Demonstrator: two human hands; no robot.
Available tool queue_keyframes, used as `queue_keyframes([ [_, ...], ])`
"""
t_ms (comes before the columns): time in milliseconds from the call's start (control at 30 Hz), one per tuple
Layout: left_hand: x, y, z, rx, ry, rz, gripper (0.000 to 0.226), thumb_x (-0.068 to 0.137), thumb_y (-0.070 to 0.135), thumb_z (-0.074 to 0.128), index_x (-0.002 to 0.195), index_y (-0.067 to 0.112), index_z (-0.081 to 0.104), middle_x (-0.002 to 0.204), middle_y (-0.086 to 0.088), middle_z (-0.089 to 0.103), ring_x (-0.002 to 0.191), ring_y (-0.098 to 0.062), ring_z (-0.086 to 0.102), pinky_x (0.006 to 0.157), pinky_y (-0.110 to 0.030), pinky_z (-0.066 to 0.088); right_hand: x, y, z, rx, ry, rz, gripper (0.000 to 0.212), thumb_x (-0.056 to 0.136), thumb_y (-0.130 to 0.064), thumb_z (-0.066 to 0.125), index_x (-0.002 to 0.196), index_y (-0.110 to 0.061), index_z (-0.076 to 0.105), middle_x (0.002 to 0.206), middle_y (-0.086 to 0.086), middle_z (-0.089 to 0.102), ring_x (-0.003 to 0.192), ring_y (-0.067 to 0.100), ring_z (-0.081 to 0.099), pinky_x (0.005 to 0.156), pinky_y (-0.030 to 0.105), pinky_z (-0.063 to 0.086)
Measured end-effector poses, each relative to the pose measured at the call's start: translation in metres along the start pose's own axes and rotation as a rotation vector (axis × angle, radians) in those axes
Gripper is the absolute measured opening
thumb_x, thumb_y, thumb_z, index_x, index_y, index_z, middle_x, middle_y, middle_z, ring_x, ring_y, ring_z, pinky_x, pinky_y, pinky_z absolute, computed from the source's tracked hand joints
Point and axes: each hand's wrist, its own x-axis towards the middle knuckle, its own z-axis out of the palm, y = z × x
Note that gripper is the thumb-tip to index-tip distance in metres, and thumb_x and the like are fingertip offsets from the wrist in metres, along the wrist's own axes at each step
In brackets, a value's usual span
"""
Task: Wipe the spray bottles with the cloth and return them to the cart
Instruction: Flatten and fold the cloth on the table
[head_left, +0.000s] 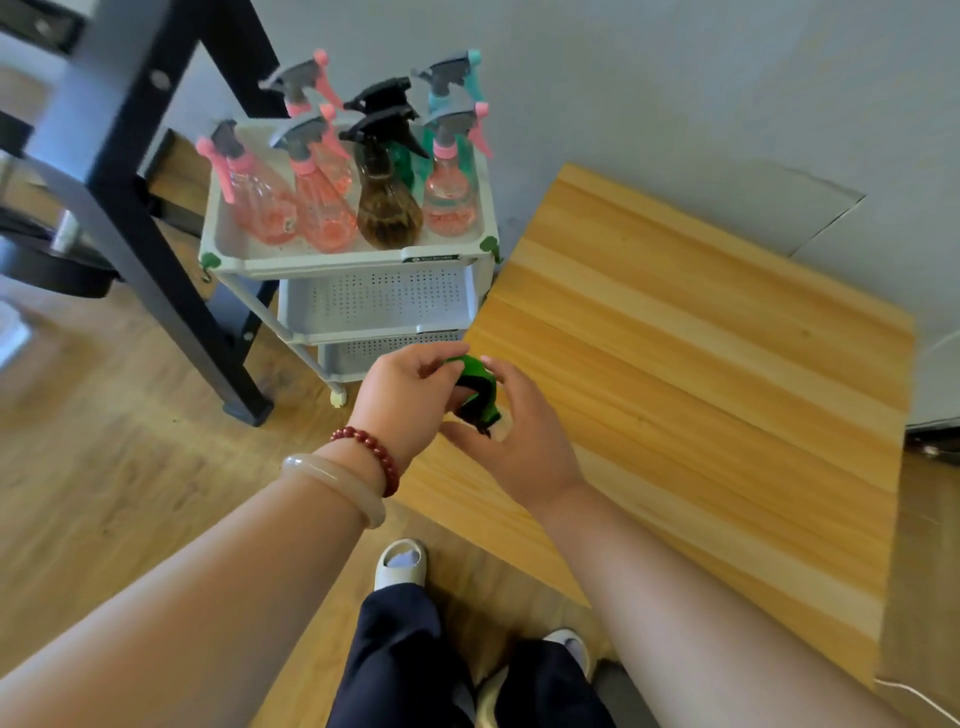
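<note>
While both hands meet over the near left corner of the wooden tabletop (701, 364), they hold a green spray head (477, 387) with a black trigger between them. The left hand (405, 400), with bracelets at its wrist, curls its fingers over the head from the left. The right hand (524, 441) cups it from the other side with thumb and forefinger curved round it. Its bottle is hidden. Beyond the hands, pink, teal and brown spray bottles (322, 208) stand upright and crowded on the top tray of the white cart (363, 266).
</note>
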Motion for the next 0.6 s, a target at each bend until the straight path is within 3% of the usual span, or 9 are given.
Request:
queue_keyframes([
  [100, -0.009, 0.016, -0.009, -0.014, -0.043, 0.011, 0.03, 0.092, 0.009, 0.064, 0.112, 0.03, 0.069, 0.092, 0.011, 0.073, 0.085, -0.005, 0.071, 0.083, -0.025, 0.058, 0.003, -0.02, -0.009, -0.039, 0.056, -0.007, 0.036, 0.092, -0.025, 0.067, 0.126, -0.019, 0.056, 0.11, -0.009, 0.066, 0.099, 0.009, 0.06, 0.077, 0.027, 0.048],
  [167, -0.013, 0.025, -0.017, 0.096, -0.066, 0.063, 0.034, 0.09, 0.008, 0.065, 0.114, 0.032, 0.066, 0.093, 0.017, 0.071, 0.085, 0.003, 0.066, 0.072, -0.007, 0.051, 0.008, -0.027, -0.016, -0.071, 0.133, -0.001, 0.023, 0.096, -0.009, 0.053, 0.116, -0.017, 0.062, 0.094, -0.008, 0.066, 0.084, 0.013, 0.06, 0.068, 0.033, 0.046],
  [233, -0.013, 0.033, -0.026, 0.227, -0.036, 0.117, 0.03, 0.091, 0.009, 0.064, 0.111, 0.031, 0.068, 0.088, 0.02, 0.068, 0.072, 0.01, 0.059, 0.058, -0.001, 0.043, 0.013, -0.034, -0.022, -0.084, 0.149, -0.028, 0.027, 0.096, -0.003, 0.046, 0.11, -0.015, 0.066, 0.089, -0.008, 0.065, 0.079, 0.012, 0.059, 0.064, 0.029, 0.044],
  [300, -0.01, 0.041, -0.035, 0.321, 0.002, 0.159, 0.018, 0.093, 0.016, 0.064, 0.101, 0.031, 0.07, 0.085, 0.014, 0.069, 0.065, 0.007, 0.058, 0.055, -0.007, 0.043, 0.02, -0.043, -0.026, -0.117, 0.135, -0.049, 0.029, 0.098, -0.004, 0.045, 0.112, -0.015, 0.068, 0.095, -0.006, 0.067, 0.082, 0.011, 0.06, 0.065, 0.019, 0.042],
  [367, -0.004, 0.047, -0.046, 0.369, 0.022, 0.182, 0.011, 0.095, 0.022, 0.062, 0.094, 0.03, 0.07, 0.091, 0.007, 0.069, 0.075, -0.003, 0.061, 0.063, -0.016, 0.045, 0.029, -0.051, -0.03, -0.113, 0.142, -0.048, 0.024, 0.099, -0.009, 0.05, 0.11, -0.016, 0.07, 0.09, -0.01, 0.066, 0.076, 0.006, 0.057, 0.063, 0.013, 0.04],
  [500, 0.013, 0.055, -0.068, 0.422, 0.056, 0.224, 0.015, 0.096, 0.028, 0.06, 0.105, 0.021, 0.07, 0.112, 0.007, 0.056, 0.095, -0.007, 0.052, 0.088, -0.022, 0.039, 0.046, -0.067, -0.031, -0.075, 0.182, -0.045, 0.011, 0.095, -0.016, 0.062, 0.099, -0.014, 0.072, 0.076, -0.012, 0.064, 0.071, 0.006, 0.062, 0.063, 0.03, 0.053],
  [600, 0.02, 0.061, -0.079, 0.347, 0.033, 0.254, 0.018, 0.097, 0.024, 0.059, 0.112, 0.022, 0.068, 0.115, 0.015, 0.058, 0.105, -0.004, 0.054, 0.094, -0.02, 0.038, 0.055, -0.079, -0.03, -0.128, 0.216, -0.101, 0.01, 0.095, -0.018, 0.063, 0.097, -0.014, 0.072, 0.069, -0.021, 0.057, 0.064, -0.007, 0.056, 0.057, 0.011, 0.039],
])
